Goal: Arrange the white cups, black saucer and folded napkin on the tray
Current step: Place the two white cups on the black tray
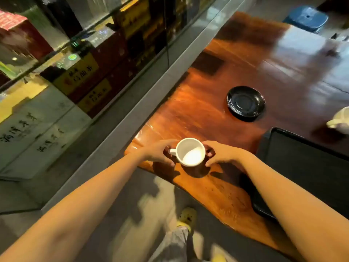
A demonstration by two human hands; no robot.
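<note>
From my remote seat, both hands bracket a white cup (191,152) near the corner of a glossy reddish wooden table (198,110). The left hand (160,153) curls at the handle side, the right hand (220,154) cups the opposite wall, fingers bent around the cup; I cannot tell how firmly either grips. The cup is round, smooth glazed ceramic, standing upright, its empty bowl catching a bright glare. A shiny black saucer (245,103), circular with a ringed well, sits well apart farther along the table. A second white cup (340,121) shows partly at the right edge. The black tray (306,163), rectangular with a raised rim and matte floor, lies just right of the hands, its near end overhanging the table's edge. I see bare wood between cup, saucer and tray. Left of the table, a glass cabinet (75,63) holds yellow-labelled boxes (79,76) with Chinese characters, too blurred to read.
</note>
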